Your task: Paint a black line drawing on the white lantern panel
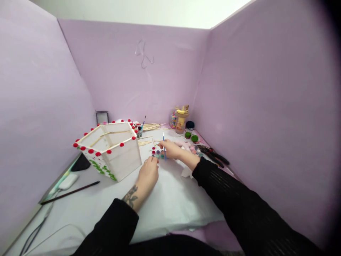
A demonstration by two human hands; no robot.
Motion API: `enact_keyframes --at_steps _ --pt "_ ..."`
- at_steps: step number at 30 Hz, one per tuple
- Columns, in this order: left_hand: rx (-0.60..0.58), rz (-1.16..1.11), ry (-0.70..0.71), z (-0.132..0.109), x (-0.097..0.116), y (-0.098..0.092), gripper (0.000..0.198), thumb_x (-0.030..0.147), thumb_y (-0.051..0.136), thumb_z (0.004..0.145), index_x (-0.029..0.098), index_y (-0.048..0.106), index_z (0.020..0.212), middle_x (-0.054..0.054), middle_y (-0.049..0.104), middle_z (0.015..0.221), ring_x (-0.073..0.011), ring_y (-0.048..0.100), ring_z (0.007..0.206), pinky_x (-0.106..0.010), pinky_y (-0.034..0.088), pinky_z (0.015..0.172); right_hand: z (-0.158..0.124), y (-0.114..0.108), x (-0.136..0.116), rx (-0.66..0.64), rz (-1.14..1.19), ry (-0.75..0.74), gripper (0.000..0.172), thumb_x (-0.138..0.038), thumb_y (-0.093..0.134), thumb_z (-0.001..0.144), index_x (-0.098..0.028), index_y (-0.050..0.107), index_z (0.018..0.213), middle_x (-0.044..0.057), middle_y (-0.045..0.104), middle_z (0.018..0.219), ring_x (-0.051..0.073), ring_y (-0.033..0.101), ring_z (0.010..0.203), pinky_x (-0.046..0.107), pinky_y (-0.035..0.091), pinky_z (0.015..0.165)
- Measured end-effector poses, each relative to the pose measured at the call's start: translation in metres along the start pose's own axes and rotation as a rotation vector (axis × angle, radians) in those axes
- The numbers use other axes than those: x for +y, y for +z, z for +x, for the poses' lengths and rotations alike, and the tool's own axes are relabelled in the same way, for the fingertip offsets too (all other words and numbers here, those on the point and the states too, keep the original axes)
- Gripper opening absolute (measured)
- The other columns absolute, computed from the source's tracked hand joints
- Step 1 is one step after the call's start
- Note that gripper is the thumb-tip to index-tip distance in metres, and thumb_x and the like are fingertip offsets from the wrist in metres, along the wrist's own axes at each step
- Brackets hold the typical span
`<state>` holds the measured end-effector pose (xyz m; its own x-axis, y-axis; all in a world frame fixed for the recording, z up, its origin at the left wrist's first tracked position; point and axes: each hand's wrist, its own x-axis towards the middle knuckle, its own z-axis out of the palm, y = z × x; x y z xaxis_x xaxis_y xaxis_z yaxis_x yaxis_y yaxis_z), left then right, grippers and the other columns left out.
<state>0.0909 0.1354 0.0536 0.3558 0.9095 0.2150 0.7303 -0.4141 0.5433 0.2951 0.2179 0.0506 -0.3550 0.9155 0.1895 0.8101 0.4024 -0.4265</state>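
One blue paintbrush (164, 152), likely light, stiff, best pinched mid-handle, is held in the right hand (170, 149); I cannot tell whether the left hand (149, 171) grips anything.

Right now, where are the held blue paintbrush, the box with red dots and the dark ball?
Held blue paintbrush (164, 151): head view, on its handle.
Box with red dots (125, 158): head view, on its white wall.
Dark ball (190, 124): head view, on its middle.
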Motion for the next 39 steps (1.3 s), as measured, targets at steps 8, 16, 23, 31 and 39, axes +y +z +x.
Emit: enact_keyframes --at_steps 8,16,23,31,39 --pt "0.056 0.057 -0.025 0.012 -0.045 0.022 0.015 0.029 0.068 0.101 0.017 0.071 0.110 -0.006 0.074 0.117 -0.0231 0.072 0.109 -0.047 0.060 0.097 0.012 0.030 -0.008 -0.015 0.122 -0.079 0.036 -0.037 0.069 0.101 -0.018 0.065 0.131 0.010 0.067 0.133 0.025 0.070 0.114 0.048 0.061 0.096" --pt "0.088 0.051 -0.022 0.020 -0.053 0.028 0.021 0.030 0.069 0.101 0.017 0.070 0.118 -0.008 0.074 0.122 -0.0246 0.072 0.113 -0.049 0.061 0.099 0.002 0.039 -0.008 0.002 0.154 -0.129 0.035 -0.038 0.068 0.102 -0.018 0.065 0.131 0.010 0.068 0.131 0.024 0.070 0.112 0.047 0.062 0.095" --pt "0.018 0.134 -0.012 0.021 -0.036 0.028 0.040 0.027 0.070 0.100 0.020 0.062 0.139 -0.012 0.063 0.148 -0.0303 0.065 0.130 -0.057 0.055 0.109 0.003 0.042 -0.006 0.016 0.156 -0.173 0.037 -0.039 0.068 0.102 -0.018 0.064 0.133 0.010 0.067 0.133 0.025 0.070 0.112 0.047 0.062 0.095" --pt "-0.032 0.166 -0.085 0.015 -0.026 0.023 0.033 0.030 0.070 0.100 0.018 0.066 0.131 -0.009 0.072 0.128 -0.0276 0.070 0.120 -0.053 0.058 0.104 0.002 0.043 -0.001 -0.001 0.106 -0.186 0.037 -0.038 0.068 0.102 -0.018 0.064 0.132 0.010 0.067 0.133 0.025 0.070 0.113 0.047 0.062 0.095" --pt "0.014 0.096 -0.145 0.015 -0.034 0.023 0.026 0.031 0.069 0.101 0.018 0.068 0.123 -0.007 0.074 0.121 -0.0251 0.072 0.112 -0.049 0.060 0.099 0.000 0.035 -0.007 -0.094 -0.044 -0.226 0.035 -0.038 0.068 0.101 -0.017 0.065 0.129 0.009 0.069 0.129 0.024 0.071 0.110 0.046 0.062 0.093"
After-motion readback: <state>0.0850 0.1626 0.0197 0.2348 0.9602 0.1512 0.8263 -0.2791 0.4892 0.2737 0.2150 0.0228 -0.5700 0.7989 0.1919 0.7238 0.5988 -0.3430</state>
